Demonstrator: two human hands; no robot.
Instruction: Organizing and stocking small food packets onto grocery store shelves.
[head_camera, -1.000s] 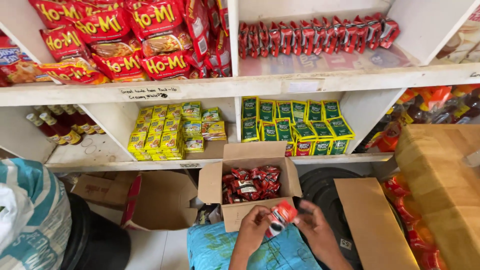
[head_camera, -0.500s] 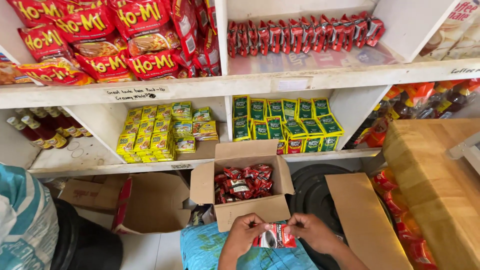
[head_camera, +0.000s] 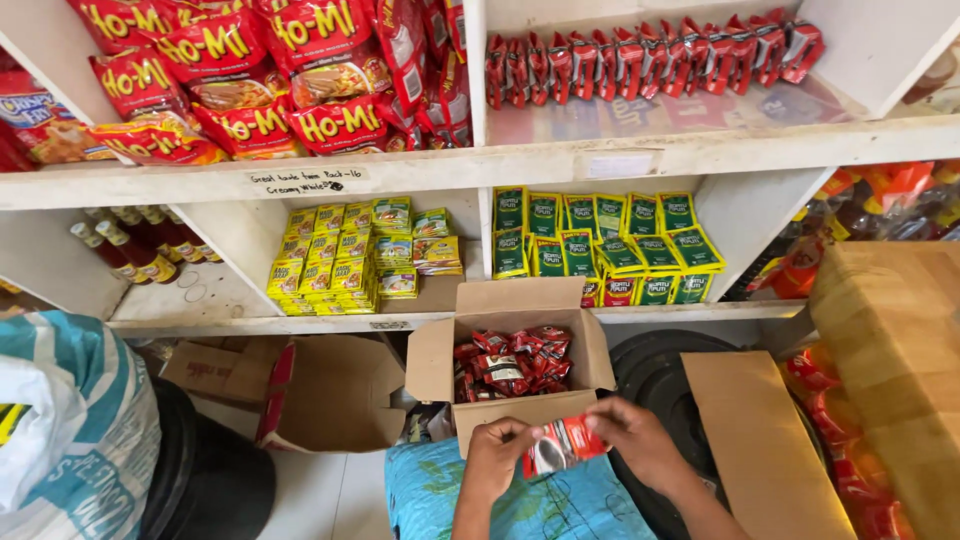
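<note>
Left hand (head_camera: 497, 457): closed on the left end of a red sachet (head_camera: 562, 446).
Right hand (head_camera: 640, 440): pinched the sachet's right end.
Sachet: held between both hands, just in front of the open cardboard box (head_camera: 515, 412).
Box: filled with more red sachets (head_camera: 508, 364), below the white shelf (head_camera: 560, 160).

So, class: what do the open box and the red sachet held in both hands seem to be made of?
Open box: brown corrugated cardboard by its look, matte, with folded flaps. Red sachet: likely thin plastic or foil film, glossy and crinkled, pinched between left hand and right hand.
</note>
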